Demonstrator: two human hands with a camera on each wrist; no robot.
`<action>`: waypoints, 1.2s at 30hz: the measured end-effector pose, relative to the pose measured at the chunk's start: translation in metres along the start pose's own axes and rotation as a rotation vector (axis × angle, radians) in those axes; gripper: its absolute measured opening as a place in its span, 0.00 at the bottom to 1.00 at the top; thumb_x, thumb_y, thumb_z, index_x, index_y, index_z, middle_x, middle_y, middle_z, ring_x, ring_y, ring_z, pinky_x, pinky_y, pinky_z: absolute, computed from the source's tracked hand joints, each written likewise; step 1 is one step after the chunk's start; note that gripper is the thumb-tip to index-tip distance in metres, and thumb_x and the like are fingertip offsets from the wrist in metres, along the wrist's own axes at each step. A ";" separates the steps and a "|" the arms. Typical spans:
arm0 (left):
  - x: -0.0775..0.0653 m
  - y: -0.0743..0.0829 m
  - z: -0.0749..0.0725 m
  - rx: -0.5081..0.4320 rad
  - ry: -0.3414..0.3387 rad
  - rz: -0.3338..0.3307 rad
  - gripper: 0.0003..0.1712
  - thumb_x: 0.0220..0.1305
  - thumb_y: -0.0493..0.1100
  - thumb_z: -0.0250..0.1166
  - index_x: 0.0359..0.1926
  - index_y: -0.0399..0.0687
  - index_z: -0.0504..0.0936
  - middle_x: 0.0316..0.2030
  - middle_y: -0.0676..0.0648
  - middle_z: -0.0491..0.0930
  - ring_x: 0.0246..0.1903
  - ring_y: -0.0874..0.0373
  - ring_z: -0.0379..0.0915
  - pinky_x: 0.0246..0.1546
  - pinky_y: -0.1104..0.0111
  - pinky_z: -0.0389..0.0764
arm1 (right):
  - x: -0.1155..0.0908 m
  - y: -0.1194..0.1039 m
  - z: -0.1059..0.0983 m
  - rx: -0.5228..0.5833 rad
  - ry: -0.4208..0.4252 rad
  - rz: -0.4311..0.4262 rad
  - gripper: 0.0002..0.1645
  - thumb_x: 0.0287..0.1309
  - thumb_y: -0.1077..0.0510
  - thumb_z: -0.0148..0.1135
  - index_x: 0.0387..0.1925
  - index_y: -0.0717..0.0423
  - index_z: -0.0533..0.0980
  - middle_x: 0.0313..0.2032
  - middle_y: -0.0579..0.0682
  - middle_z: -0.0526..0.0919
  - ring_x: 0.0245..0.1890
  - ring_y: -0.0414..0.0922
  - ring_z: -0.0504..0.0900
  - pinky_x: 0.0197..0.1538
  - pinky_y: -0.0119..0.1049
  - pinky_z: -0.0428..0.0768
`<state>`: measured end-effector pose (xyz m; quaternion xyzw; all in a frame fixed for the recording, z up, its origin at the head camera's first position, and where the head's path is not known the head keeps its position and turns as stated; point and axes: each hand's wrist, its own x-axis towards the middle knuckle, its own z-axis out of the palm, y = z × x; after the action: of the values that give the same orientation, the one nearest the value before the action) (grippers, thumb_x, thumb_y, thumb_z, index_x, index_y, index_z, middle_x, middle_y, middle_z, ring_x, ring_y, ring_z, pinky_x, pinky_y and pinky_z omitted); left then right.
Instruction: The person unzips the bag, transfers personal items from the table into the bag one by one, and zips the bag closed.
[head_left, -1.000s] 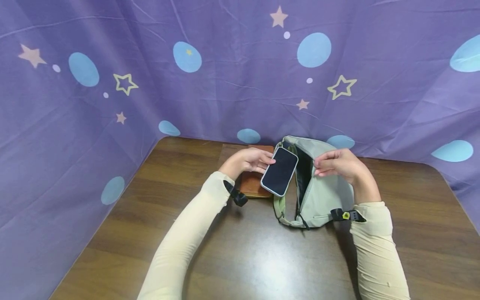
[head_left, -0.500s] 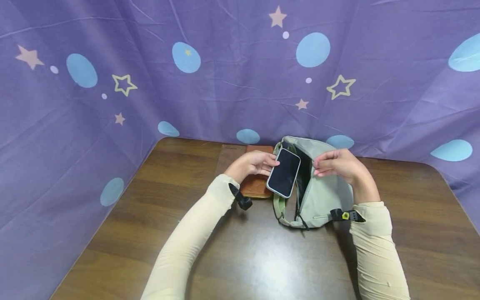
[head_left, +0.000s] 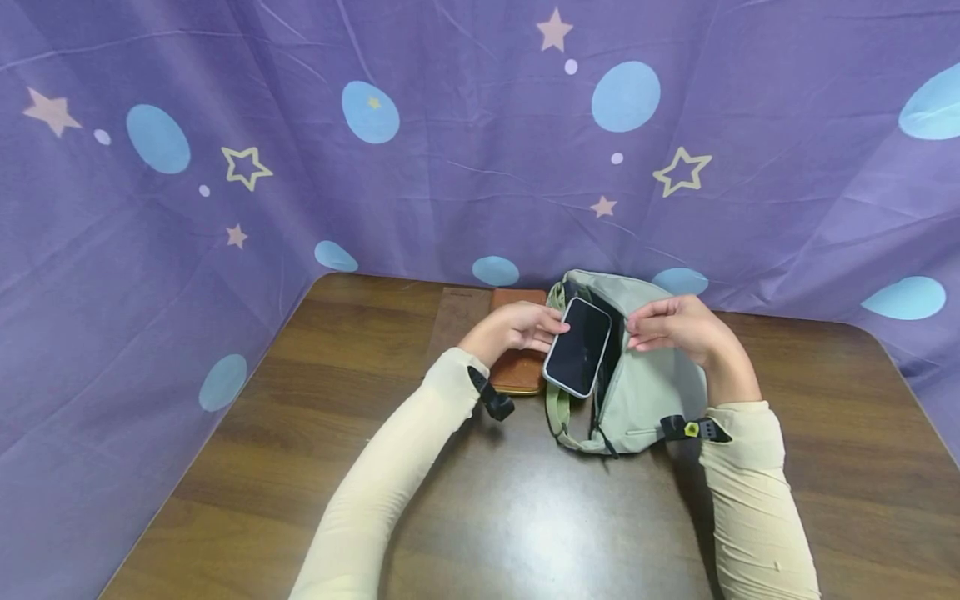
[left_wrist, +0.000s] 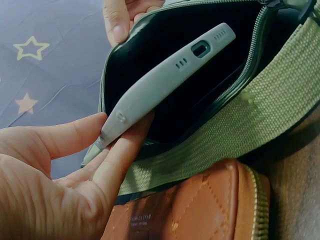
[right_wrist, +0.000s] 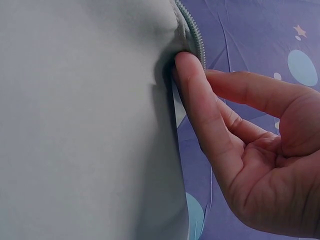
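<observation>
My left hand pinches a smartphone in a pale case by one long side, thumb on the dark screen. In the left wrist view the phone shows edge-on, its port end over the dark opening of a pale green bag. With thumb and fingers, my right hand pinches the zippered edge of that opening. In the right wrist view its fingertips sit right at the zipper. The bag's webbing strap runs along the near side of the opening.
A brown quilted zip wallet lies left of the bag, partly under my left hand. Beside it a flat dark brown piece lies on the wooden table. A purple patterned curtain hangs behind the table.
My left hand has carried the phone to the right, from beside the bag's opening to over it. The right hand stays at the bag's edge.
</observation>
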<state>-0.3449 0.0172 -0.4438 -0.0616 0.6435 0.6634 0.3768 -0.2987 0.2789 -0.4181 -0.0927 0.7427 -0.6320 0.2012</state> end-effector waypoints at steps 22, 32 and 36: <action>0.010 -0.006 0.013 0.022 -0.005 -0.012 0.34 0.73 0.27 0.55 0.77 0.37 0.59 0.71 0.34 0.68 0.71 0.40 0.65 0.74 0.53 0.67 | -0.001 -0.003 0.002 0.001 0.004 0.002 0.08 0.67 0.71 0.58 0.44 0.72 0.80 0.28 0.45 0.88 0.31 0.39 0.89 0.40 0.32 0.89; 0.012 -0.010 0.019 0.074 0.044 0.015 0.32 0.70 0.27 0.59 0.74 0.36 0.64 0.68 0.35 0.72 0.69 0.38 0.68 0.72 0.52 0.70 | -0.002 -0.003 0.001 -0.015 0.008 0.000 0.10 0.67 0.71 0.58 0.46 0.75 0.79 0.28 0.45 0.88 0.31 0.39 0.89 0.40 0.32 0.89; 0.011 -0.013 0.022 0.095 0.076 0.013 0.27 0.69 0.28 0.61 0.68 0.34 0.70 0.67 0.35 0.74 0.65 0.42 0.73 0.70 0.54 0.72 | -0.002 -0.003 0.001 -0.012 0.006 -0.008 0.09 0.67 0.71 0.58 0.44 0.73 0.80 0.28 0.45 0.89 0.31 0.38 0.89 0.40 0.32 0.89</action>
<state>-0.3369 0.0399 -0.4570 -0.0646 0.6885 0.6316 0.3506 -0.2968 0.2786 -0.4148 -0.0950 0.7468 -0.6284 0.1959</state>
